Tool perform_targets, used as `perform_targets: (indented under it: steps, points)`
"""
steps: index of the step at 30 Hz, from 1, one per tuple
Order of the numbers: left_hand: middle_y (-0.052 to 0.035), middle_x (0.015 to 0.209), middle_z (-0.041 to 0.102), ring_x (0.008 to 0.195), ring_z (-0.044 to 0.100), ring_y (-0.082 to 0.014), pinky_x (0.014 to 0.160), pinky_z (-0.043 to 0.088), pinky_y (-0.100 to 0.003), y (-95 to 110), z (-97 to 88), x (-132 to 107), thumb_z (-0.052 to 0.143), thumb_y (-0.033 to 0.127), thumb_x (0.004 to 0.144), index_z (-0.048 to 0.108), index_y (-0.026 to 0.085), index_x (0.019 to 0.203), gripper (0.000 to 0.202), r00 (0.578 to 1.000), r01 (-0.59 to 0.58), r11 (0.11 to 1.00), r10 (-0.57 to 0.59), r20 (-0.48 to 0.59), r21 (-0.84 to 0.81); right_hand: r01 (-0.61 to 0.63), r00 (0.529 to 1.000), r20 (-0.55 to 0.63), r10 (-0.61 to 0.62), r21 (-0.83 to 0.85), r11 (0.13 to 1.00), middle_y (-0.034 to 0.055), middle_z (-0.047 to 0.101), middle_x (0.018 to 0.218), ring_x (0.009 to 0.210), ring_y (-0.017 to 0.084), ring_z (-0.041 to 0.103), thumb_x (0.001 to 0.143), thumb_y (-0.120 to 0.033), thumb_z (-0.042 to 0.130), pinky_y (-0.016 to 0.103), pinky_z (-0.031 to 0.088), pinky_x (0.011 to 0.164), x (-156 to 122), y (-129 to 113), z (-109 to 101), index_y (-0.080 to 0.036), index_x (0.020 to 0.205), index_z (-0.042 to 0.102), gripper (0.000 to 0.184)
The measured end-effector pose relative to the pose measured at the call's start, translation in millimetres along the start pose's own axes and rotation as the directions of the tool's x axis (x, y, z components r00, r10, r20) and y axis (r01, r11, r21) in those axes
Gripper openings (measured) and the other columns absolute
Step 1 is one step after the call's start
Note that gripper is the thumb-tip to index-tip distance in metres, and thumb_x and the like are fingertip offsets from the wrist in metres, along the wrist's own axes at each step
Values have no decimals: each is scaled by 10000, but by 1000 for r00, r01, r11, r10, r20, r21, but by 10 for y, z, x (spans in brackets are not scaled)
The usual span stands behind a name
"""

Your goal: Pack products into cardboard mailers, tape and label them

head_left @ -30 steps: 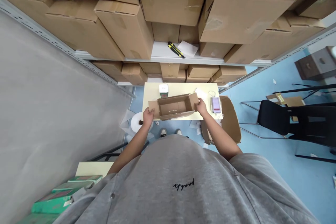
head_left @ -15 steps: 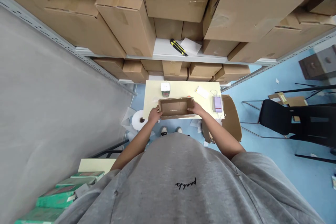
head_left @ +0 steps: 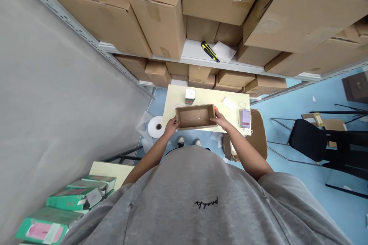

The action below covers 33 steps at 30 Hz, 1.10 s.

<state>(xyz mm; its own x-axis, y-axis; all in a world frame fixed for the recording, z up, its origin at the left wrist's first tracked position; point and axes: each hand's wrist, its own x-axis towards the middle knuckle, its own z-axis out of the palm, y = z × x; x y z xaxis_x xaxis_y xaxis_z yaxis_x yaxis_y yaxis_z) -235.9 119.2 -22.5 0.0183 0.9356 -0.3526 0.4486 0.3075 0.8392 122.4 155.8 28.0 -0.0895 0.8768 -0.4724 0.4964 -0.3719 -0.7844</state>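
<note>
Held carton (head_left: pixel 194 117); shirt script (head_left: pixel 206 203), perhaps "pashko".

Right of the right hand (head_left: pixel 220 120) I could slip along bare tabletop (head_left: pixel 233 115) — up to the purple-screened device (head_left: pixel 245 118). Between both hands the open carton (head_left: pixel 196 117) bars me; ahead-right of the left hand (head_left: pixel 171 127), a small white-and-green box (head_left: pixel 190 96) stands.

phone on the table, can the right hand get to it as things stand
Probably yes, but the right hand would first have to let go of the open carton; only tabletop shows between it and the phone.
</note>
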Motion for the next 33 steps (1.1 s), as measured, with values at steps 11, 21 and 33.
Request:
perform_targets:
  steps: [11, 21, 33]
  points:
    - [-191, 1650, 476, 1554, 426, -360, 1247, 424, -461, 203, -57, -173, 885, 553, 713, 403, 172, 1650, 1120, 957, 6, 991, 34, 288, -136, 58, 998, 11, -57, -208, 976, 204, -105, 1792, 1673, 343, -40, 716, -704, 848, 539, 129, 1337, -108, 127, 333, -166, 1711, -165, 1518]
    - [-257, 1784, 41, 1659, 130, -382, 1301, 321, -481, 149, 153, -268, 970, 356, 598, -91, 153, 1712, 1552, 985, -117, 973, 88, 149, 200, 228, 974, 103, -203, -450, 863, 230, -365, 1705, 1651, 404, -122, 573, -751, 936, 525, 253, 1299, -264, 223, 398, -155, 1691, -222, 1716]
    - [-156, 1756, 285, 1645, 239, -315, 1339, 243, -486, -37, 319, -414, 790, 501, 882, 219, 239, 1705, 1035, 978, -108, 986, 129, -163, 130, 183, 942, -103, -319, -639, 747, 176, 14, 1803, 1662, 420, -45, 1005, -652, 548, 757, 51, 1268, -388, -118, 362, -176, 1702, 274, 887]
